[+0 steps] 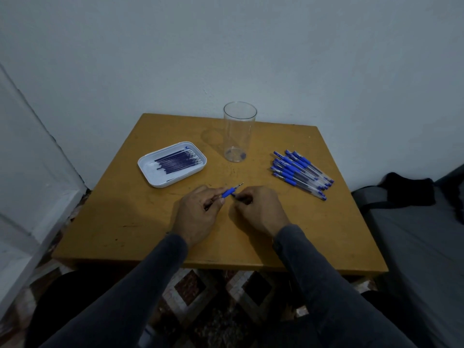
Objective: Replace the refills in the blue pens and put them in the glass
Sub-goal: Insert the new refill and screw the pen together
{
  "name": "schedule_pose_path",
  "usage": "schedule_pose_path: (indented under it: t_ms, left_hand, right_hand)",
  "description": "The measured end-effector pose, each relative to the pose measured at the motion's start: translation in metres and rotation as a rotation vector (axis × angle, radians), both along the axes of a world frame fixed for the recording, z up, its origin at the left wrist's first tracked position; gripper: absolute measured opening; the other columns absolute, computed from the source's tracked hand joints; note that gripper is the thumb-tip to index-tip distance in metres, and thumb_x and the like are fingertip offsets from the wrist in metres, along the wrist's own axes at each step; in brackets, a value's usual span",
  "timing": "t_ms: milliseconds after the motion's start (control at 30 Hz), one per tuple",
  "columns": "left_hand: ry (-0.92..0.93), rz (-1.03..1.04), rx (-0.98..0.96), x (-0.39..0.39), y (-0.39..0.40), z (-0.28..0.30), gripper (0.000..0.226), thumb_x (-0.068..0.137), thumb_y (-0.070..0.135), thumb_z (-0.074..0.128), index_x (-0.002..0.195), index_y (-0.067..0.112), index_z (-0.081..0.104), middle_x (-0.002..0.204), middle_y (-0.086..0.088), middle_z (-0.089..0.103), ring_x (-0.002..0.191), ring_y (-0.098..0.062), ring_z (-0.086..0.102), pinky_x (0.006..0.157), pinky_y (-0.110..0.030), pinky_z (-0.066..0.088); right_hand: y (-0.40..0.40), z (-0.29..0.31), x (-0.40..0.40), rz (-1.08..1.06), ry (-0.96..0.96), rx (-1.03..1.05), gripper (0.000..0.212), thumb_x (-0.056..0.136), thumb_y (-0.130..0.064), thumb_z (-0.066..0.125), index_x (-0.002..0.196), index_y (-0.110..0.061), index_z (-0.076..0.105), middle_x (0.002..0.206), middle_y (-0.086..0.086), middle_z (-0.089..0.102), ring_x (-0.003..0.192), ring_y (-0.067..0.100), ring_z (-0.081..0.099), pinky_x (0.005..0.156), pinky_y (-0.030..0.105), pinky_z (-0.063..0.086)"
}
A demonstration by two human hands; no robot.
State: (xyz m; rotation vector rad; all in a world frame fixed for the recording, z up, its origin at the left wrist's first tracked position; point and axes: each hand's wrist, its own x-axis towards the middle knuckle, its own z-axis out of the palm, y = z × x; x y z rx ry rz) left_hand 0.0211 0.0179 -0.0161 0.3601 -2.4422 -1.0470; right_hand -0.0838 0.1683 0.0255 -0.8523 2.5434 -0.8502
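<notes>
With the glass (239,133) seemingly empty and the pen pile (301,173) untouched on the bench (326,234), one blue pen (229,192) is pinched between the left hand (198,213) and right hand (258,208) above the bench, so little is judged done.

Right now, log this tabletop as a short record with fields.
glass: upright, no pens inside
refill tray: white, holds dark refills, left of the glass
pen pile: blue capped pens, right of the glass
left hand: grips the blue pen grip section, tip pointing away
right hand: pinches the piece's near end
table: wooden
</notes>
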Motion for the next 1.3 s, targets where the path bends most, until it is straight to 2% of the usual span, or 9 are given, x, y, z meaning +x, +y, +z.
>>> schedule_pose_path:
  t_ms: [200,267,333,467,600,800,1067,1200,1300]
  left_hand:
    - [0.025,-0.014,0.018,0.0,0.0,-0.001,0.033,0.098,0.025,0.062,0.131,0.029,0.065,0.095,0.016,0.06,0.087,-0.002,0.056,0.072,-0.01,0.043]
    - [0.037,-0.02,0.027,0.0,0.0,-0.001,0.033,0.097,0.023,0.064,0.13,0.029,0.067,0.095,0.017,0.061,0.088,-0.003,0.057,0.074,-0.014,0.047]
    - [0.043,-0.021,0.022,0.0,0.0,-0.001,0.032,0.097,0.023,0.064,0.128,0.028,0.068,0.094,0.018,0.061,0.088,-0.003,0.057,0.074,-0.013,0.046]
    - [0.04,-0.016,0.018,0.0,0.002,-0.001,0.032,0.096,0.02,0.066,0.127,0.027,0.068,0.086,0.018,0.057,0.082,-0.002,0.055,0.068,-0.009,0.04]
    - [0.017,-0.012,0.0,-0.001,0.001,-0.002,0.033,0.096,0.023,0.065,0.128,0.03,0.067,0.087,0.018,0.057,0.08,-0.004,0.055,0.068,-0.012,0.039]
    - [0.028,-0.019,0.011,0.0,0.002,0.0,0.032,0.096,0.021,0.066,0.127,0.028,0.068,0.086,0.017,0.058,0.08,-0.002,0.055,0.067,-0.011,0.04]
    - [0.026,-0.043,-0.011,0.0,0.001,-0.002,0.031,0.096,0.021,0.067,0.125,0.031,0.069,0.088,0.02,0.057,0.081,-0.002,0.055,0.069,-0.013,0.041]
    - [0.042,-0.045,0.004,0.0,0.0,-0.003,0.03,0.095,0.021,0.067,0.124,0.028,0.071,0.086,0.017,0.058,0.079,-0.005,0.056,0.069,-0.018,0.043]
    - [0.029,-0.047,-0.002,0.001,0.0,-0.004,0.031,0.095,0.022,0.067,0.126,0.029,0.07,0.087,0.017,0.059,0.081,-0.004,0.056,0.07,-0.017,0.043]
  right_hand:
    - [-0.007,-0.002,0.002,0.031,0.102,0.102,0.02,0.099,-0.019,0.064,0.118,-0.02,0.07,0.114,-0.004,0.065,0.103,0.008,0.058,0.089,0.024,0.049]
    - [-0.004,-0.001,0.001,-0.002,0.065,-0.001,0.016,0.1,-0.017,0.063,0.113,-0.02,0.07,0.112,-0.006,0.065,0.099,0.004,0.055,0.088,0.02,0.047]
    - [0.002,0.002,-0.001,-0.107,-0.014,-0.174,0.009,0.099,-0.016,0.064,0.103,-0.023,0.07,0.101,-0.011,0.064,0.089,0.002,0.056,0.077,0.016,0.044]
    - [0.009,0.004,-0.011,-0.215,-0.096,-0.407,0.015,0.098,-0.013,0.065,0.095,-0.027,0.067,0.097,0.001,0.067,0.079,0.013,0.059,0.068,0.03,0.05]
    - [0.012,0.01,-0.012,-0.133,-0.163,-0.455,0.016,0.099,-0.006,0.062,0.095,-0.021,0.067,0.098,0.012,0.068,0.058,0.008,0.053,0.048,0.019,0.043]
    - [0.015,0.013,-0.01,-0.088,-0.226,-0.43,0.015,0.1,-0.006,0.061,0.097,-0.018,0.068,0.085,0.002,0.066,0.051,-0.002,0.05,0.047,0.015,0.041]
    - [0.016,0.014,-0.009,-0.07,-0.294,-0.423,0.01,0.1,-0.005,0.061,0.101,-0.01,0.07,0.078,-0.003,0.067,0.048,0.0,0.049,0.046,0.015,0.041]
    - [0.013,0.01,-0.01,-0.065,-0.269,-0.378,0.018,0.101,-0.022,0.063,0.092,-0.009,0.072,0.082,0.01,0.072,0.053,0.003,0.051,0.051,0.02,0.043]
    - [0.011,0.009,-0.011,-0.114,-0.168,-0.32,0.044,0.1,-0.045,0.06,0.08,-0.008,0.074,0.066,-0.004,0.072,0.051,0.0,0.052,0.053,0.02,0.043]
